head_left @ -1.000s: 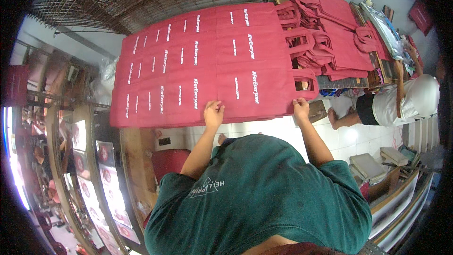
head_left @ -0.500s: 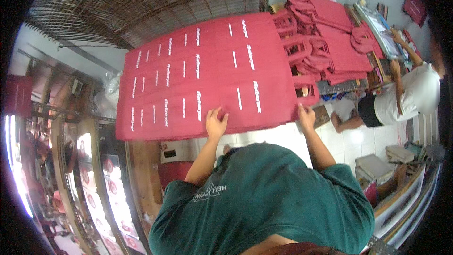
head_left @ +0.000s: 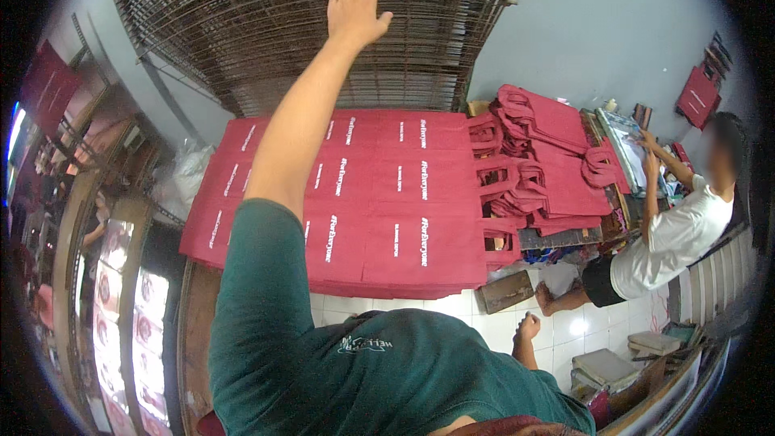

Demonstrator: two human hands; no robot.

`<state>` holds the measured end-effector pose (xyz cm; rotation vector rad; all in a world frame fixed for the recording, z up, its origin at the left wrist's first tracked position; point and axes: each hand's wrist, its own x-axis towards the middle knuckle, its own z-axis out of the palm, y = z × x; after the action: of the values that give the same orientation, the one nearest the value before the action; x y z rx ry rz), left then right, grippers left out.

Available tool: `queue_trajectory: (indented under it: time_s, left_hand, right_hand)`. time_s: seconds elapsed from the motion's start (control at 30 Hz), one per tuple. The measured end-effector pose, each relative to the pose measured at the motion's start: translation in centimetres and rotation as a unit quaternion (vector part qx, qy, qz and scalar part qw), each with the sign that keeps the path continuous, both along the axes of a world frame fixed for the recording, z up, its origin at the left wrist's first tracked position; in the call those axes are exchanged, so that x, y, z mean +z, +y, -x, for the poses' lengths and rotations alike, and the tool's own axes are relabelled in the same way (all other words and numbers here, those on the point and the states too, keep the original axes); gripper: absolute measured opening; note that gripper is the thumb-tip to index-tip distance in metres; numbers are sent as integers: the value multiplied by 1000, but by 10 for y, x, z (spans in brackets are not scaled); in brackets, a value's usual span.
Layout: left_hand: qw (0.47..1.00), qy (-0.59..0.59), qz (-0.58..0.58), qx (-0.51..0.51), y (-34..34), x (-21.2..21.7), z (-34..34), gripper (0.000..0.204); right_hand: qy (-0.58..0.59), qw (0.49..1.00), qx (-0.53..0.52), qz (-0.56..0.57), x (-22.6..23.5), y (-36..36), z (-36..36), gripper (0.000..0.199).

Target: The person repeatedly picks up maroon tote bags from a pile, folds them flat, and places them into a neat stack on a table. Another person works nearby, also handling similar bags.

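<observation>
My left hand (head_left: pixel 357 12) is raised high with its fingers spread, holding nothing. It is nearest the edges of a large wire drying rack (head_left: pixel 412 48); whether it touches them I cannot tell. Under that arm lies a wide layer of red fabric bags (head_left: pixel 379 234) with white print, set side by side in rows. My right hand (head_left: pixel 528 327) hangs low at my right side, apart from the bags, fingers curled in and nothing visible in them.
Red bags with handles (head_left: pixel 557 169) are piled right of the printed ones. Beyond, a person in a white shirt (head_left: pixel 674 238) works at a screen frame (head_left: pixel 626 145). A wooden box (head_left: pixel 507 292) and grey slabs (head_left: pixel 605 371) stand on the floor. Bright panels (head_left: pixel 149 323) line the left.
My left hand has left the bags' near edge and reached up to the rack. The right hand has dropped from the edge to my side. The view has tilted up.
</observation>
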<state>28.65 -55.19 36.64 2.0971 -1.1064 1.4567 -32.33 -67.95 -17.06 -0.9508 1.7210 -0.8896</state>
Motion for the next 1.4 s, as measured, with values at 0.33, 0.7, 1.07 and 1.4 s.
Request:
queue_trajectory:
  time_s: [0.33, 0.7, 1.07, 1.4]
  left_hand:
    - [998, -41, -42, -2, -3, 6, -8, 59]
    - [976, 160, -73, -126, 95, -130, 124, 27]
    - [875, 428, -209, -85, 168, -362, 228, 39]
    - [913, 356, -153, -128, 181, -379, 244, 37]
  right_hand:
    - [87, 994, -41, -57, -57, 55, 86, 17]
    - [26, 988, 126, -81, -53, -8, 63, 14]
    - [97, 965, 238, -51, -45, -52, -19, 18]
    - [37, 977, 177, -110, -34, -24, -16, 21]
